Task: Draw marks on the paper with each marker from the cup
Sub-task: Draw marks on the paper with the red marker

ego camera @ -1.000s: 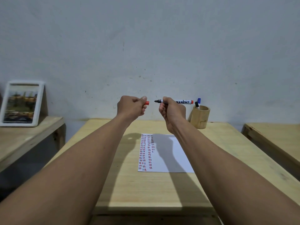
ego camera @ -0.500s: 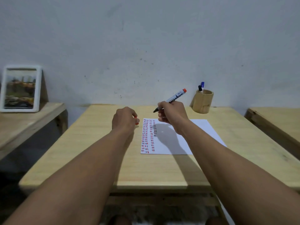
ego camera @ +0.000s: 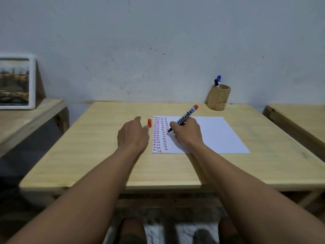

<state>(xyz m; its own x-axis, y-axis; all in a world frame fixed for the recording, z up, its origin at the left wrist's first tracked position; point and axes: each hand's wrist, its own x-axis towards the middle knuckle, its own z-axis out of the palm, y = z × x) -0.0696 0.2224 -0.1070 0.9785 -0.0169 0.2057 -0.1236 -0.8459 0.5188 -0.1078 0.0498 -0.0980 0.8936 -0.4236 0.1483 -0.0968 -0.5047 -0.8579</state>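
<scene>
Head view: marker (ego camera: pixel 186 115) gripped by right-hand fingers (ego camera: pixel 173 125).

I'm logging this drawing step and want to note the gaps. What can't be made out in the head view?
- Marker tip: the right hand hides whether it touches the paper.
- Markers in the cup: only two caps show; the cup wall hides the rest.
- Marks on the paper: too small to read.
- Framed picture: cut off by the left edge and blurred.
- Red cap: touching the left hand or not is unclear.
</scene>
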